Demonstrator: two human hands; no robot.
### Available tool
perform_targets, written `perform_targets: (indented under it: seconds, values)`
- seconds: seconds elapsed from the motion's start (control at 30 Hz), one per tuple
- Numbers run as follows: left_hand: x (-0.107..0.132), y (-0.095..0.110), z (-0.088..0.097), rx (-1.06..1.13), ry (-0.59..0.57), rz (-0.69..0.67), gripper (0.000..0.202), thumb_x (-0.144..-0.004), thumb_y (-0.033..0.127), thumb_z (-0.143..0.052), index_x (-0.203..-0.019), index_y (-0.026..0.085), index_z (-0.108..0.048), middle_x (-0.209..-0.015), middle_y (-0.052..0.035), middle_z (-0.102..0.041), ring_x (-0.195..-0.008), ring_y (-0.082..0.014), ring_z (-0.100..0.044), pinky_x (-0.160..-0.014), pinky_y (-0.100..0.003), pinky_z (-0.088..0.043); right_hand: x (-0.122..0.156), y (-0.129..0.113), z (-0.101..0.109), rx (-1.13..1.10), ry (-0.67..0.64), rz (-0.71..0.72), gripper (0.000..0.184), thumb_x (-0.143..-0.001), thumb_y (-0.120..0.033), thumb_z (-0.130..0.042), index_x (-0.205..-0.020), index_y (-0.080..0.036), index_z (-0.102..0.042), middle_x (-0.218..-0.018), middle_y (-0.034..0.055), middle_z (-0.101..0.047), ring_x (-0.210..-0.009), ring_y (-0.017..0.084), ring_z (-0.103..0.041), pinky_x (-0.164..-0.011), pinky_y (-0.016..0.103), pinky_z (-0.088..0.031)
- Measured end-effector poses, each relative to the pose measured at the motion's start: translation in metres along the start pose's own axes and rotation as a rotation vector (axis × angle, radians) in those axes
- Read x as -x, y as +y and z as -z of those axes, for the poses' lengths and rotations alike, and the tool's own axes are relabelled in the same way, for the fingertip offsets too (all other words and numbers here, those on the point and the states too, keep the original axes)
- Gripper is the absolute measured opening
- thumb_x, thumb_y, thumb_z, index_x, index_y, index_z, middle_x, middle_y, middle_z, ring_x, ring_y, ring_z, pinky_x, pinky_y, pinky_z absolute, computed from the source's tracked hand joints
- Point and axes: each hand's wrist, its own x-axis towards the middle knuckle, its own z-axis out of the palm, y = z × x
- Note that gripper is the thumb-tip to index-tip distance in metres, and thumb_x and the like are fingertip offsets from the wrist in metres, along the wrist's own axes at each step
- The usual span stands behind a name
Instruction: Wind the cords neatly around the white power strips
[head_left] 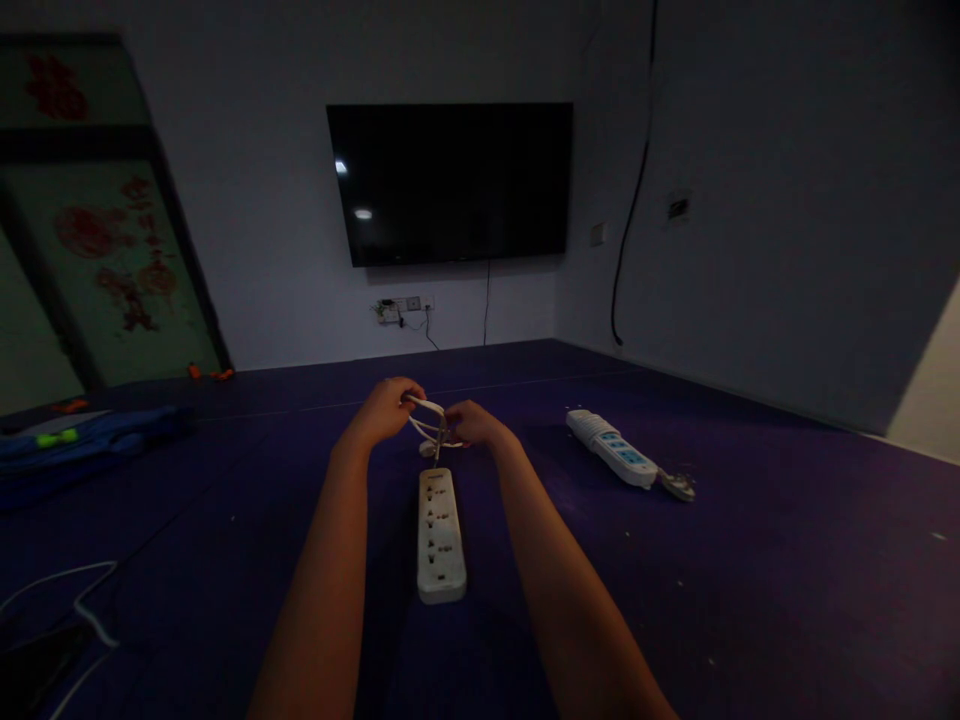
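A white power strip lies lengthwise on the purple floor between my forearms. Its white cord leaves the far end and runs in loose loops between my hands. My left hand is closed on one side of the looped cord, palm down. On the other side, my right hand pinches the cord close to where it rises from the strip; its fingertips are partly hidden. The cord's plug seems to rest just beneath the loops.
To the right lies a second power strip with blue sockets, its cord wound round one end. Blue cloth and a white cable are on the left. A television hangs on the far wall; a black cable dangles at the right.
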Motion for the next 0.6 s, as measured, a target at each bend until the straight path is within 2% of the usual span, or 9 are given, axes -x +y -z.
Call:
perform_targets:
  seconds: [0.07,0.17,0.23,0.33,0.4,0.47,0.53,0.6]
  values:
    - [0.000,0.003,0.000,0.011,-0.003,-0.021,0.025,-0.072,0.002,-0.050,-0.080,0.018,-0.068,-0.097,-0.0065,-0.070,-0.097,-0.0181,-0.064,-0.088,-0.033,-0.048,0.002,-0.005,0.002,0.026,-0.019,0.049,0.029,-0.061,-0.001,-0.062,-0.084,-0.014,-0.075,-0.066,-0.0041,-0.067,-0.058,0.009,-0.059,-0.052,0.015,-0.043]
    - [-0.001,0.006,-0.001,0.005,0.022,-0.037,0.027,-0.070,0.000,-0.051,-0.080,0.019,-0.068,-0.102,-0.0060,-0.068,-0.105,-0.0200,-0.061,-0.096,-0.037,-0.044,0.003,-0.008,0.006,0.070,0.020,0.102,0.025,-0.063,-0.002,-0.062,-0.082,-0.012,-0.075,-0.068,-0.0026,-0.068,-0.070,0.012,-0.062,-0.058,0.016,-0.042]
    - [-0.003,0.007,-0.002,-0.029,0.098,-0.022,0.031,-0.068,0.000,-0.054,-0.088,0.019,-0.068,-0.110,-0.0078,-0.065,-0.113,-0.0220,-0.057,-0.102,-0.039,-0.040,0.002,-0.008,0.008,0.093,0.053,0.120,0.026,-0.065,-0.003,-0.061,-0.086,-0.012,-0.075,-0.073,-0.0008,-0.069,-0.077,0.014,-0.063,-0.062,0.016,-0.042]
    - [-0.004,0.005,-0.006,-0.080,0.238,0.073,0.045,-0.066,0.005,-0.063,-0.110,0.014,-0.062,-0.126,-0.0163,-0.056,-0.125,-0.0284,-0.047,-0.107,-0.043,-0.034,0.000,-0.007,0.007,0.116,0.082,0.117,0.028,-0.069,-0.007,-0.060,-0.092,-0.012,-0.075,-0.079,0.0019,-0.072,-0.078,0.015,-0.065,-0.063,0.017,-0.043]
    - [-0.005,0.000,-0.009,-0.046,0.292,0.208,0.057,-0.065,0.011,-0.068,-0.120,0.010,-0.055,-0.130,-0.0220,-0.051,-0.127,-0.0329,-0.044,-0.105,-0.045,-0.035,-0.001,-0.007,0.005,0.121,0.088,0.106,0.029,-0.070,-0.008,-0.059,-0.094,-0.012,-0.075,-0.081,0.0033,-0.073,-0.074,0.014,-0.065,-0.061,0.017,-0.043]
    - [-0.005,-0.006,-0.012,0.021,0.315,0.334,0.060,-0.065,0.014,-0.069,-0.122,0.009,-0.052,-0.126,-0.0238,-0.054,-0.125,-0.0346,-0.047,-0.102,-0.045,-0.038,-0.002,-0.007,0.003,0.119,0.083,0.097,0.029,-0.070,-0.009,-0.059,-0.093,-0.013,-0.075,-0.081,0.0037,-0.073,-0.069,0.013,-0.065,-0.059,0.017,-0.044]
    - [-0.007,-0.014,-0.016,0.081,0.315,0.384,0.053,-0.068,0.011,-0.064,-0.120,0.009,-0.054,-0.119,-0.0231,-0.060,-0.120,-0.0340,-0.052,-0.098,-0.044,-0.042,-0.003,-0.007,0.002,0.113,0.072,0.089,0.029,-0.068,-0.009,-0.059,-0.091,-0.013,-0.076,-0.077,0.0035,-0.073,-0.066,0.013,-0.065,-0.057,0.017,-0.043]
    - [-0.010,-0.020,-0.020,0.114,0.308,0.361,0.047,-0.073,0.010,-0.056,-0.120,0.010,-0.054,-0.114,-0.0215,-0.064,-0.116,-0.0325,-0.056,-0.093,-0.044,-0.045,-0.003,-0.007,0.002,0.104,0.063,0.088,0.028,-0.067,-0.009,-0.060,-0.089,-0.013,-0.076,-0.072,0.0028,-0.072,-0.064,0.013,-0.064,-0.056,0.017,-0.043]
